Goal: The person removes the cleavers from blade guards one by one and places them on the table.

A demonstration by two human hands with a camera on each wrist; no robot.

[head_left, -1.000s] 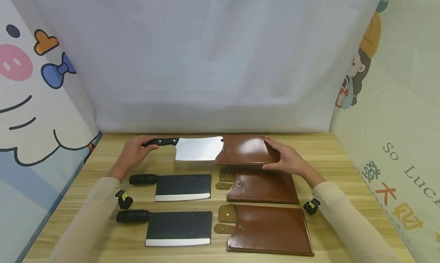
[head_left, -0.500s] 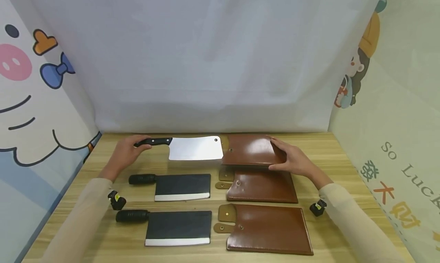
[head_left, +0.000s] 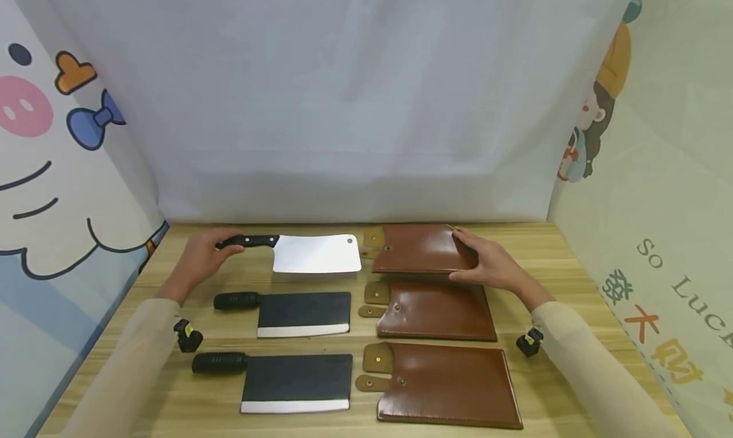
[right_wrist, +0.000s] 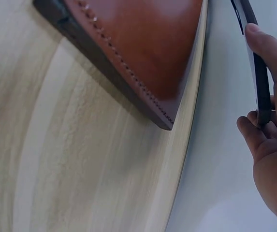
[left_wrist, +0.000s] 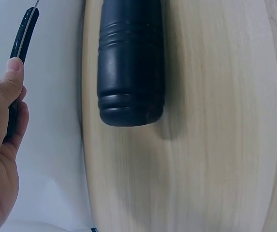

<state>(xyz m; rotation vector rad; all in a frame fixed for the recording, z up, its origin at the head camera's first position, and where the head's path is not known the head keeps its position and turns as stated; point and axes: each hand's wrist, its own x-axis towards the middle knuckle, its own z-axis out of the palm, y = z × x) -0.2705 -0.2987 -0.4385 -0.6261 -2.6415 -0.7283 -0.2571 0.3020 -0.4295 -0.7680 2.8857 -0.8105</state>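
At the back left, my left hand point(head_left: 200, 256) grips the black handle of a shiny cleaver point(head_left: 317, 254), whose bare blade points right. In the left wrist view, thumb and fingers wrap that handle point(left_wrist: 24, 36). My right hand point(head_left: 492, 263) holds the right end of a brown leather sheath point(head_left: 420, 248), thumb on the near edge. The right wrist view shows its edge point(right_wrist: 261, 87) between thumb and fingers. A small gap separates the blade's tip from the sheath's two tan snap straps point(head_left: 374, 238). The blade is wholly outside the sheath.
Two dark cleavers with black handles, a middle one point(head_left: 303, 314) and a front one point(head_left: 296, 382), lie on the wooden table point(head_left: 143, 349). To their right lie a middle sheath point(head_left: 438, 312) and a front sheath point(head_left: 449, 386). A white cloth backdrop point(head_left: 355, 107) rises behind.
The shiny cleaver has slid left, out of the sheath, in my left hand. My right hand and the sheath have shifted slightly right. The other cleavers and sheaths stay put.
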